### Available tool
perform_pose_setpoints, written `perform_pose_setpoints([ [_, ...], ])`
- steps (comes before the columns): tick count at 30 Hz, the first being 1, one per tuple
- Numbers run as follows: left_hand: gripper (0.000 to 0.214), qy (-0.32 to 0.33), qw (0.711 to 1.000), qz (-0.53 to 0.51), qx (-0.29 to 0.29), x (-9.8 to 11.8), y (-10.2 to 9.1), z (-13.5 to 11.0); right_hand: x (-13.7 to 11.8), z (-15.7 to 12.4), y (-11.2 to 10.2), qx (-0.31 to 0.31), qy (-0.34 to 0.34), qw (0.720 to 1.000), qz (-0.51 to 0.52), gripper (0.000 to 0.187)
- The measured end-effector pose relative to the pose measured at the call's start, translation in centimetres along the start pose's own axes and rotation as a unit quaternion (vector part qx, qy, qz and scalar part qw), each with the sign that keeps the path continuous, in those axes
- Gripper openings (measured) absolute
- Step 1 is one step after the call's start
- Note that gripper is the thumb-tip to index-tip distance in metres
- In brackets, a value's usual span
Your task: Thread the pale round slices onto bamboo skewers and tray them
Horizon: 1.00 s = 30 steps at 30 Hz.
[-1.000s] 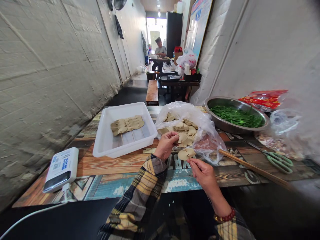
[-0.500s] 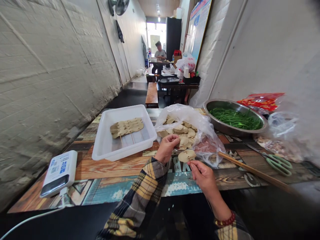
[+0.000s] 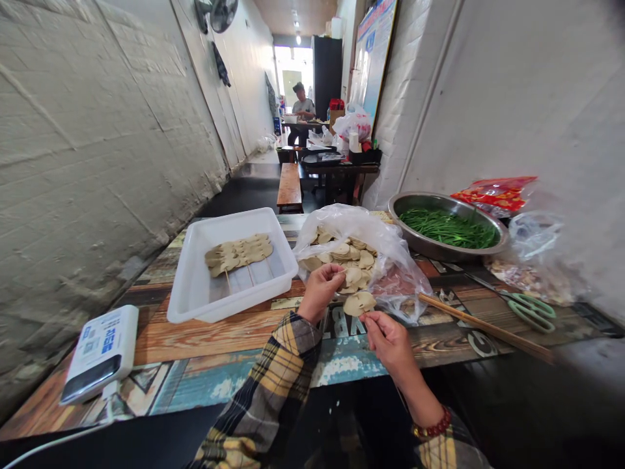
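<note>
My right hand is closed in a pinch on a thin skewer, with a flat round beige slice at its upper end. The skewer's lower part shows faintly below the hand. My left hand is also pinched, at the front edge of an open clear plastic bag. Whatever lies between its fingertips is too small to make out. Inside the bag is a heap of similar beige slices. To the left, a white plastic tub holds several skewers threaded with slices.
Bare wooden skewers lie on the right, near green-handled scissors. Behind them are a steel bowl of green chives, a red packet and clear bags. A white device with a cable sits left. Another person sits far back.
The view has swung slightly right, so most things sit further left in the picture. Both hands keep their pinches, and the slice stays on the skewer in my right hand.
</note>
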<state>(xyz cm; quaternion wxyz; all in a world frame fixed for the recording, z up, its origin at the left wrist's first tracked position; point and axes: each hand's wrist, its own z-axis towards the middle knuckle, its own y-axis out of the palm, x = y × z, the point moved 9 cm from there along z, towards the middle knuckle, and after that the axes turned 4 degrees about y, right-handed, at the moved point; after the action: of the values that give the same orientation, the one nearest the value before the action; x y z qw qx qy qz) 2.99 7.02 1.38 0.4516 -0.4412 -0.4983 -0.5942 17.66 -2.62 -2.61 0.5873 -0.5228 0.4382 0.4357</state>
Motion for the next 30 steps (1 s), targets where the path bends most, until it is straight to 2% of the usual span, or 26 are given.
perform_pose_setpoints([
  [13,0.025,0.003,0.999,0.031,-0.017,-0.1,-0.1,0.2,-0.1,0.2,0.1,-0.026,0.012,0.999,0.023,0.037],
  [20,0.029,-0.005,0.999,0.018,-0.051,-0.1,0.7,0.0,0.5,0.3,0.1,-0.024,0.031,0.998,0.048,0.038],
  [24,0.035,-0.029,0.998,-0.025,-0.058,-0.1,1.1,-0.3,0.8,0.5,0.0,-0.018,0.041,0.995,0.095,0.040],
  [30,0.045,-0.081,0.985,-0.148,-0.045,-0.7,1.1,-0.5,1.6,0.5,-0.2,-0.007,0.079,0.979,0.186,0.042],
])
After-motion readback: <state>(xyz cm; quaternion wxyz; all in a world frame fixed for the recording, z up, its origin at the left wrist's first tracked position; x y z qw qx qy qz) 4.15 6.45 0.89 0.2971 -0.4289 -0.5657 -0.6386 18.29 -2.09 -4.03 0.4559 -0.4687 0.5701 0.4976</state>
